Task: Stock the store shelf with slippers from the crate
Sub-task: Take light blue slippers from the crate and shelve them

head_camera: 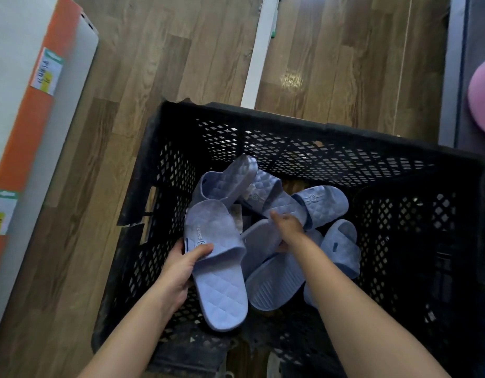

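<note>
The left hand (178, 268) is gripping one blue slipper (219, 271) by its strap inside the black crate (290, 132), while the right hand (287, 223) is closing on another slipper (263, 241) just beside it. They are probably light, bendy foam, so pinching strap or edge should hold.

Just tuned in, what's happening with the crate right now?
A person is bent over a black crate on the wood floor, pulling out blue slippers. The left hand has a grip on one slipper by its strap, sole side down. The right hand is reaching into the pile and closing on a second slipper. Several more slippers lie loose in the crate. The shelf with price tags runs along the left; none of the slippers seen here is on it yet.
</note>
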Action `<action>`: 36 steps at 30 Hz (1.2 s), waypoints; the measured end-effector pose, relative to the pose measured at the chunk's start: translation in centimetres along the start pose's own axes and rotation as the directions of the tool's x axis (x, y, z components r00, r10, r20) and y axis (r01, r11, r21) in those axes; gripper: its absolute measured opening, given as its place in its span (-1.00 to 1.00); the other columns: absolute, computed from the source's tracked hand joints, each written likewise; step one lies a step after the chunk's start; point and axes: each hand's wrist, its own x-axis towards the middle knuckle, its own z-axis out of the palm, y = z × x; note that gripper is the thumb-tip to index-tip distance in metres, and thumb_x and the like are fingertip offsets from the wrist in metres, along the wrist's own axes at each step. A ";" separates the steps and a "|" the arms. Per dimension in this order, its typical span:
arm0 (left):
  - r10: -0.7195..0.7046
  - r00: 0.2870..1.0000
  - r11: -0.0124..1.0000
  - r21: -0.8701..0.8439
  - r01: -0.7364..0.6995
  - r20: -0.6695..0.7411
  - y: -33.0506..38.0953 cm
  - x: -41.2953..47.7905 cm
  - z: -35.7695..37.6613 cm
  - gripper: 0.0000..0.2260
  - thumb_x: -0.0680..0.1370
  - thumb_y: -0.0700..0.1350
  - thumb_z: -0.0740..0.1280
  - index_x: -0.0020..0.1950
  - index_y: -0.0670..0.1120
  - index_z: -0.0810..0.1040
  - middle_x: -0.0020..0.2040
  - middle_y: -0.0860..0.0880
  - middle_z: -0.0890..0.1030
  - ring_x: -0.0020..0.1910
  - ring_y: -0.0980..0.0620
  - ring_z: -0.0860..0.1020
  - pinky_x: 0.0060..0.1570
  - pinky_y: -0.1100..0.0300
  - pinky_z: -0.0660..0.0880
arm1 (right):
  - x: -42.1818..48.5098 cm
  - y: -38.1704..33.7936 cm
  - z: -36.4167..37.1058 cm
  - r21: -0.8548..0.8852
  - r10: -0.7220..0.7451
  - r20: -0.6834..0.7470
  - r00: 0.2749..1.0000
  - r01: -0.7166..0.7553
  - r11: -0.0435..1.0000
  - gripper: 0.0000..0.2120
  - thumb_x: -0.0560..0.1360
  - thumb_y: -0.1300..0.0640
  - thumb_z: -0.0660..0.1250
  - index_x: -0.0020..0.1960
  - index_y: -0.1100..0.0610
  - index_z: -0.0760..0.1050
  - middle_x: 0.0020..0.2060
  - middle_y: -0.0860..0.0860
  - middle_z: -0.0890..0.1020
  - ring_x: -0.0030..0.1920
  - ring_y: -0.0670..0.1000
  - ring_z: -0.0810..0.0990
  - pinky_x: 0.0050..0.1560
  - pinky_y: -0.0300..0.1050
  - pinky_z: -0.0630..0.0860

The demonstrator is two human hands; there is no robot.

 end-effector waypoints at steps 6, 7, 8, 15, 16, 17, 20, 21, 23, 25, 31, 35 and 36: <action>-0.059 0.998 0.998 -0.011 0.059 -0.014 0.5 -2.0 -0.2 -0.76 0.46 -0.24 0.36 0.13 -0.17 0.52 -0.01 -0.19 0.64 -0.04 -0.16 0.60 -0.03 0.00 0.52 | -4.1 -0.8 0.3 0.028 0.223 0.220 0.950 -0.235 0.972 -0.70 0.48 0.11 0.37 0.12 0.23 0.42 0.05 0.17 0.48 0.15 0.26 0.51 0.03 0.11 0.57; -0.065 0.998 0.998 -0.010 0.065 -0.010 0.7 -2.5 -0.2 -0.78 0.47 -0.24 0.35 0.11 -0.16 0.52 -0.02 -0.19 0.64 -0.05 -0.16 0.60 -0.04 0.00 0.52 | -4.6 -0.9 0.6 0.039 0.219 0.238 0.946 -0.235 0.971 -0.73 0.48 0.19 0.35 0.14 0.26 0.43 0.05 0.18 0.47 0.14 0.27 0.50 0.07 0.13 0.56; -0.069 0.998 0.998 -0.008 0.069 -0.008 1.0 -3.1 -0.2 -0.80 0.47 -0.25 0.34 0.08 -0.15 0.53 -0.03 -0.18 0.64 -0.07 -0.15 0.60 -0.06 0.01 0.52 | -5.0 -0.9 0.8 0.059 0.214 0.256 0.943 -0.236 0.970 -0.74 0.48 0.26 0.32 0.15 0.29 0.43 0.06 0.20 0.48 0.12 0.27 0.51 0.08 0.14 0.56; -0.072 0.997 0.997 0.003 0.072 -0.014 3.2 -7.5 -0.2 -0.86 0.49 -0.23 0.32 0.04 -0.09 0.53 -0.07 -0.11 0.64 -0.13 -0.08 0.60 -0.22 0.08 0.50 | -9.8 0.7 -2.0 0.104 0.163 0.147 0.976 -0.179 0.978 -0.77 0.45 0.46 0.24 0.06 0.27 0.37 -0.25 0.12 0.44 -0.26 0.06 0.45 -0.29 -0.04 0.49; -0.079 0.997 0.997 0.012 0.079 -0.013 3.4 -8.2 -0.3 -0.85 0.49 -0.22 0.33 0.05 -0.08 0.53 -0.07 -0.10 0.65 -0.12 -0.08 0.60 -0.22 0.08 0.50 | -10.7 1.2 -3.3 0.119 0.153 0.157 0.976 -0.172 0.978 -0.75 0.46 0.45 0.24 0.10 0.25 0.39 -0.18 0.12 0.45 -0.19 0.08 0.45 -0.21 -0.01 0.50; -0.085 0.996 0.996 0.020 0.085 -0.014 3.7 -8.8 -0.3 -0.84 0.49 -0.20 0.34 0.06 -0.06 0.52 -0.06 -0.09 0.65 -0.12 -0.08 0.60 -0.23 0.08 0.50 | -11.5 1.7 -4.5 0.126 0.144 0.163 0.976 -0.165 0.978 -0.66 0.45 0.44 0.25 0.20 0.25 0.39 -0.06 0.14 0.47 -0.08 0.11 0.46 -0.14 0.01 0.51; -0.093 0.995 0.995 0.037 0.094 -0.028 4.6 -11.0 -0.3 -0.77 0.49 -0.17 0.35 0.13 -0.05 0.49 -0.02 -0.09 0.63 -0.09 -0.09 0.59 -0.24 0.07 0.48 | -14.1 2.8 -7.5 0.160 0.131 0.155 0.979 -0.155 0.975 -0.41 0.41 0.46 0.28 0.40 0.22 0.26 0.19 0.15 0.46 0.05 0.14 0.48 -0.16 -0.09 0.49; -0.094 0.995 0.995 0.037 0.095 -0.033 4.8 -11.7 -0.2 -0.75 0.49 -0.17 0.36 0.16 -0.06 0.48 0.00 -0.10 0.62 -0.07 -0.10 0.58 -0.23 0.07 0.48 | -15.2 3.1 -8.5 0.202 0.117 0.156 0.981 -0.148 0.968 -0.44 0.40 0.48 0.26 0.37 0.24 0.31 0.13 0.14 0.51 -0.01 0.11 0.51 -0.21 -0.13 0.48; -0.094 0.995 0.995 0.037 0.095 -0.034 5.5 -13.4 0.2 -0.70 0.49 -0.16 0.36 0.21 -0.06 0.46 0.06 -0.11 0.60 -0.03 -0.11 0.57 -0.19 0.05 0.49 | -17.6 3.5 -10.3 0.320 0.077 0.164 0.984 -0.126 0.939 -0.50 0.38 0.53 0.23 0.28 0.25 0.42 -0.03 0.09 0.58 -0.09 0.07 0.55 -0.25 -0.15 0.47; -0.082 0.996 0.996 0.034 0.082 -0.019 6.3 -15.2 0.8 -0.67 0.49 -0.15 0.36 0.24 -0.06 0.45 0.10 -0.11 0.59 0.01 -0.11 0.56 -0.15 0.04 0.50 | -20.1 3.8 -11.7 0.431 0.032 0.161 0.986 -0.100 0.897 -0.51 0.37 0.55 0.22 0.23 0.20 0.46 -0.04 0.06 0.60 -0.05 0.07 0.55 -0.19 -0.11 0.50; 0.025 0.998 0.999 0.032 -0.027 0.060 10.4 -21.2 3.1 -0.69 0.50 -0.19 0.33 0.24 -0.05 0.42 0.05 -0.05 0.59 -0.03 -0.06 0.56 -0.20 0.06 0.49 | -28.4 3.1 -14.0 0.624 -0.107 0.126 0.986 0.005 0.781 -0.63 0.47 0.47 0.21 0.18 0.14 0.42 0.01 0.05 0.59 -0.02 0.06 0.57 -0.23 -0.12 0.53; 0.094 0.989 0.995 0.033 -0.098 0.118 14.0 -26.3 4.1 -0.69 0.50 -0.18 0.34 0.23 -0.08 0.43 0.08 -0.08 0.58 -0.03 -0.07 0.56 -0.21 0.08 0.48 | -34.2 2.1 -15.7 0.689 -0.182 0.087 0.980 0.073 0.721 -0.55 0.41 0.52 0.21 0.23 0.20 0.37 0.01 0.12 0.56 -0.04 0.13 0.57 -0.22 -0.06 0.55; 0.114 0.984 0.992 0.040 -0.120 0.135 14.9 -27.7 4.3 -0.68 0.48 -0.17 0.37 0.21 -0.07 0.44 0.07 -0.09 0.58 -0.05 -0.07 0.56 -0.22 0.09 0.47 | -35.8 1.8 -16.2 0.700 -0.202 0.083 0.976 0.087 0.709 -0.54 0.40 0.54 0.20 0.23 0.20 0.35 0.00 0.12 0.56 -0.05 0.13 0.57 -0.22 -0.06 0.56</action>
